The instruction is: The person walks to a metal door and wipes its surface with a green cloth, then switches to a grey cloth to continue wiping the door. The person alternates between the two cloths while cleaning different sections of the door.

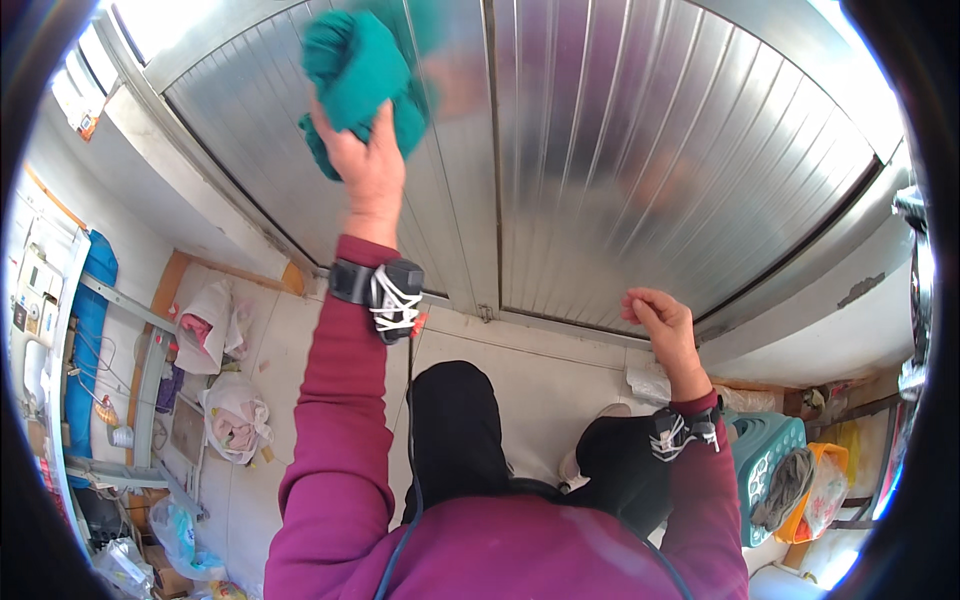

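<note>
My left hand (369, 169) grips a bunched teal cloth (367, 75), raised at the upper left in front of the ribbed metal door (450, 150). Whether the cloth presses on the panel I cannot tell. A blurred reflection of the cloth and of me shows in the door's shiny surface. My right hand (664, 322) hangs lower, close to the right leaf's bottom edge, with its fingers loosely curled and nothing visible in them. Black devices tied with white cord sit on both wrists.
White plastic bags (232, 420) with cloth inside lie on the tiled floor (292, 480) at left, beside a sewing machine (34, 300) on its table. On the right stand a teal plastic basket (765, 450) and an orange container (806, 517). A dark cable runs along my left arm.
</note>
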Motion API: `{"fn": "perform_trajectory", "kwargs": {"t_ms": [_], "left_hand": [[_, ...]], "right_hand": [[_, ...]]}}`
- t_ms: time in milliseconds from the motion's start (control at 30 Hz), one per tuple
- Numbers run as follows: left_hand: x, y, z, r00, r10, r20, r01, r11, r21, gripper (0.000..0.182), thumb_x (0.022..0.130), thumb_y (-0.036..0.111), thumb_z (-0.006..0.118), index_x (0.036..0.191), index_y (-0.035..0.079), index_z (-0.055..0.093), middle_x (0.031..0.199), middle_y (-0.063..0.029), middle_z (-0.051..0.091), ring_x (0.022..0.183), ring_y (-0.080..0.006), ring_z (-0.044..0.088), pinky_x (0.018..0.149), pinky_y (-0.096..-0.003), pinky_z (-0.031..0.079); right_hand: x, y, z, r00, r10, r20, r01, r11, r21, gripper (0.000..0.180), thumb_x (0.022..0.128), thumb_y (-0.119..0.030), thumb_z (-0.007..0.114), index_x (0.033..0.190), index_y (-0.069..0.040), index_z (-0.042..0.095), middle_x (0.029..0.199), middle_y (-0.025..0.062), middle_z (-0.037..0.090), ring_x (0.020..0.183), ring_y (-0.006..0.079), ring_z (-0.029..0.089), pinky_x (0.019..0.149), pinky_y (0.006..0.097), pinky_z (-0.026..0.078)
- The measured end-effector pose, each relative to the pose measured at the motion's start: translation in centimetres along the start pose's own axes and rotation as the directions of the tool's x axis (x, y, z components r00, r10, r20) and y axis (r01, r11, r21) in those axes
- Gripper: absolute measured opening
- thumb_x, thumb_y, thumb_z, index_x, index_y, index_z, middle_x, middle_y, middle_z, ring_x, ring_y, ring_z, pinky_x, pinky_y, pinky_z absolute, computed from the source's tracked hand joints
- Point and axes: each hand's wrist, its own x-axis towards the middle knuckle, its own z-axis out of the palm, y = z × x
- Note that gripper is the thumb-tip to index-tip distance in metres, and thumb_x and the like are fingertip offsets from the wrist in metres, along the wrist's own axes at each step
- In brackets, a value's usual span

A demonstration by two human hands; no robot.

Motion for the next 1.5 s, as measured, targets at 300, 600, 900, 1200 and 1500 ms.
{"fn": "perform_trajectory", "kwargs": {"t_ms": [300, 600, 900, 1200, 1500], "left_hand": [[-21.8, -11.9, -0.6, 0.201, -0.978, -0.05, 0.764, 0.189, -0.617, 0.048, 0.101, 0.037, 0.057, 0.135, 0.004, 0.049, 0.133, -0.0079, 0.058, 0.11, -0.0258, 0.061, 0.091, -0.0416, 0.052], [-19.9, -7.3, 0.2, 0.423, -0.771, 0.476, 0.677, -0.08, -0.732, 0.034, 0.107, 0.032, 0.045, 0.084, 0.012, 0.059, 0.081, -0.0034, 0.06, 0.077, -0.0209, 0.059, 0.073, -0.0382, 0.052], [-23.7, -9.9, 6.7, -0.429, -0.859, -0.28, 0.738, -0.155, -0.657, 0.065, 0.095, 0.065, 0.051, 0.128, 0.01, 0.061, 0.127, -0.0088, 0.064, 0.111, -0.0301, 0.059, 0.1, -0.0429, 0.044], [-37.8, -25.2, 5.0, -0.794, -0.354, -0.495, 0.548, -0.769, -0.329, 0.054, 0.099, 0.053, 0.046, 0.124, 0.009, 0.065, 0.126, -0.0142, 0.066, 0.116, -0.0299, 0.061, 0.097, -0.0495, 0.049], [-39.5, -22.5, 1.1, -0.22, -0.974, 0.043, 0.939, -0.224, -0.262, 0.038, 0.1, 0.036, 0.049, 0.12, 0.008, 0.064, 0.118, -0.0118, 0.066, 0.103, -0.027, 0.063, 0.09, -0.0421, 0.051]], "right_hand": [[1.0, 0.2, 0.3, 0.991, 0.121, -0.056, -0.121, 0.993, -0.011, 0.025, 0.099, -0.006, 0.06, 0.119, 0.007, 0.064, 0.107, 0.0143, 0.07, 0.094, 0.0204, 0.07, 0.086, 0.0304, 0.057], [1.4, 1.5, 0.9, 0.994, 0.098, -0.039, -0.099, 0.994, -0.048, 0.023, 0.099, -0.007, 0.06, 0.118, 0.005, 0.066, 0.103, 0.0119, 0.071, 0.091, 0.0182, 0.07, 0.083, 0.0295, 0.057], [2.2, 0.9, 2.5, 0.994, 0.1, 0.05, -0.096, 0.992, -0.081, 0.02, 0.099, -0.004, 0.06, 0.116, 0.004, 0.068, 0.102, 0.0088, 0.071, 0.089, 0.0161, 0.069, 0.082, 0.0273, 0.055], [2.0, -0.3, 2.4, 0.994, 0.113, 0.0, -0.113, 0.99, -0.089, 0.019, 0.098, -0.002, 0.06, 0.114, 0.005, 0.067, 0.102, 0.0103, 0.071, 0.091, 0.0174, 0.07, 0.083, 0.0282, 0.055], [1.8, 0.3, 1.2, 0.992, 0.123, -0.016, -0.123, 0.991, -0.059, 0.02, 0.098, -0.003, 0.06, 0.116, 0.004, 0.067, 0.103, 0.011, 0.071, 0.092, 0.0184, 0.07, 0.083, 0.0291, 0.056]]}}
